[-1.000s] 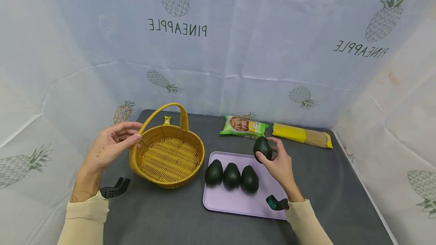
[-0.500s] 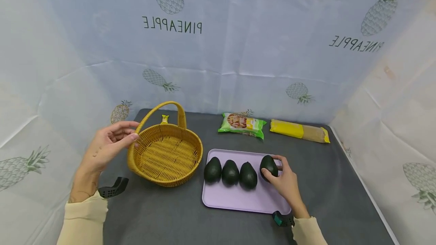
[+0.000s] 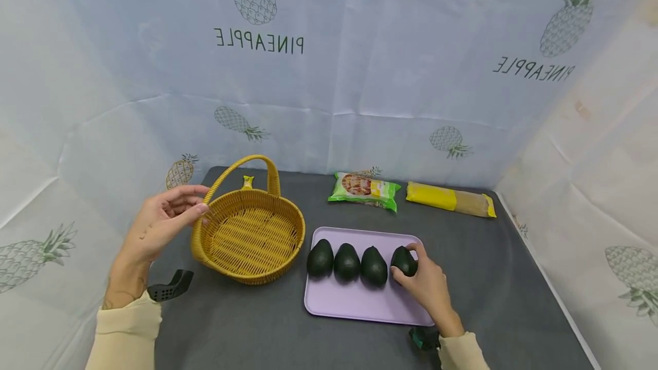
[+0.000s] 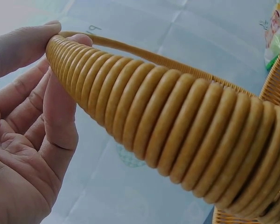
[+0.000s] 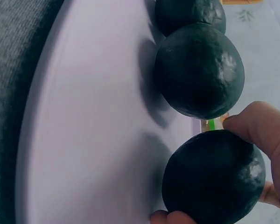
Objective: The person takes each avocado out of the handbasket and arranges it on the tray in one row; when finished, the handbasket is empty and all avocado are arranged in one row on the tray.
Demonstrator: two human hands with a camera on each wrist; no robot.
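My left hand [image 3: 167, 218] pinches the handle [image 4: 130, 102] of a yellow woven basket [image 3: 252, 238] between thumb and fingers. The basket holds nothing. At the right end of a lilac tray [image 3: 354, 304], my right hand [image 3: 426, 281] grips a dark green avocado [image 5: 213, 177], thumb on one side and fingers on the other. That avocado sits at or close over the tray surface. Left of it, a row of three more avocados [image 3: 373, 267] lies on the tray, the nearest a small gap away in the right wrist view.
Behind the tray lie a green snack packet [image 3: 364, 190] and a long yellow packet [image 3: 450, 199]. A small yellow packet [image 3: 248, 182] shows behind the basket. A pineapple-print cloth [image 3: 329, 73] encloses the back and sides of the dark grey table [image 3: 247, 330].
My right hand has brought its avocado down and slightly right, from above the tray's back edge to the row's right end. The left hand keeps its hold on the basket handle.
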